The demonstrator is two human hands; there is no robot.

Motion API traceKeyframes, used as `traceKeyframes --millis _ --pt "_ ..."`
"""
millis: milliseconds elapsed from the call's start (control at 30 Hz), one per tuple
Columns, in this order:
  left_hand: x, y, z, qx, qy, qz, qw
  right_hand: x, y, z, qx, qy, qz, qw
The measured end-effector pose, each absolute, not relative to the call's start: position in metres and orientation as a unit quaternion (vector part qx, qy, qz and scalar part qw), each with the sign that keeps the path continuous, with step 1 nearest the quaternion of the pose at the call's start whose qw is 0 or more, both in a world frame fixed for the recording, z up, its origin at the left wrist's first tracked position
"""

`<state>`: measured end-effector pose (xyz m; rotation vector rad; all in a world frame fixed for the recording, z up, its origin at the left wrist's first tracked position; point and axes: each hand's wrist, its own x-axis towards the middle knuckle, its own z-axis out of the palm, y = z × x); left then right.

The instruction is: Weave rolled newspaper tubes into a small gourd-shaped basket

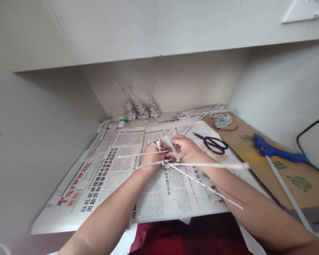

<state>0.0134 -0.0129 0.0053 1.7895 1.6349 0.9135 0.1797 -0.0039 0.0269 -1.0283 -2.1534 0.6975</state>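
Both hands meet over the newspaper around a small woven piece of rolled paper sticks point(168, 163). Several paper sticks point(207, 185) fan out from it to the left, the right and toward me. My left hand point(157, 148) is closed around the piece from the left, its fingertips partly hidden. My right hand point(184, 148) pinches at the sticks from the right side, with fingers bent and close to the left ones. One upright stick between the hands is smeared by motion. The woven centre is mostly covered by my fingers.
Black-handled scissors point(214, 143) lie right of my hands. Beyond them, a blue glue gun point(278, 148) rests on cardboard point(289, 187) beside a crumpled grey bundle point(221, 120). Three gourd-shaped woven pieces point(142, 110) and loose paper sticks point(180, 116) sit at the back under a low overhang point(159, 32).
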Motion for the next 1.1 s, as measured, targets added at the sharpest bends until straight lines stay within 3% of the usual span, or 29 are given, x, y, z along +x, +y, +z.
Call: traceKeyframes --millis 133,267,400,533,833,1100 --pt "0.01 -0.012 0.004 0.689 0.579 0.346 0.266 0.177 -0.008 0.031 -0.326 -0.775 0.377 0.389" --pt "0.01 -0.013 0.0 0.692 0.56 0.372 0.264 0.175 0.003 0.017 -0.427 -0.624 0.455 0.47" --pt "0.012 -0.014 -0.002 0.68 0.551 0.395 0.277 0.173 0.015 0.002 -0.571 -0.547 0.465 0.398" --pt "0.013 -0.014 -0.002 0.682 0.541 0.397 0.291 0.173 0.014 0.003 -0.587 -0.525 0.504 0.355" --pt "0.012 -0.013 0.001 0.682 0.56 0.389 0.266 0.169 0.014 0.0 -0.445 -0.455 0.641 0.429" --pt "0.014 -0.014 -0.003 0.693 0.531 0.395 0.288 0.171 0.016 -0.001 -0.445 -0.46 0.616 0.459"
